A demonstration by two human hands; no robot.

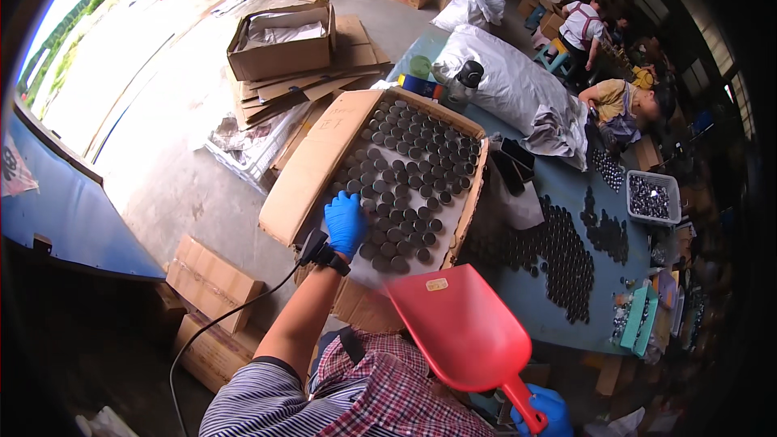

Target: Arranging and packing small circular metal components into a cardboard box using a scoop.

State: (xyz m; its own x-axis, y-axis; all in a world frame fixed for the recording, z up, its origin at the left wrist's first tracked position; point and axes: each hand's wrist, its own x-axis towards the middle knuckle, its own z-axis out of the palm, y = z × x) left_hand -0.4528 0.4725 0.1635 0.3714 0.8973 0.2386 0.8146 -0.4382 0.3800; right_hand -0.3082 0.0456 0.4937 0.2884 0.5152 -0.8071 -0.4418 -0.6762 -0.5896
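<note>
My left hand [346, 225], in a blue glove, rests at the near left of an open cardboard box [298, 178]. Its fingers are curled down among dark round caps [398, 226]; whether one is between them is hidden. The caps lie spread on a pale sheet [421, 198] inside the box, packed closer toward the far side. In my right hand [549, 414], also blue-gloved, is the handle of a red scoop [465, 324]. The scoop's wide pan holds nothing and tilts toward the box's near edge, with a small pale label on it.
On the blue table [518, 299], many dark caps [566, 255] stand in rows right of the box. A white basket [654, 197] and a teal tray [639, 320] lie farther right. White sacks [506, 81] and a bottle [466, 81] stand behind. A co-worker [619, 109] sits across.
</note>
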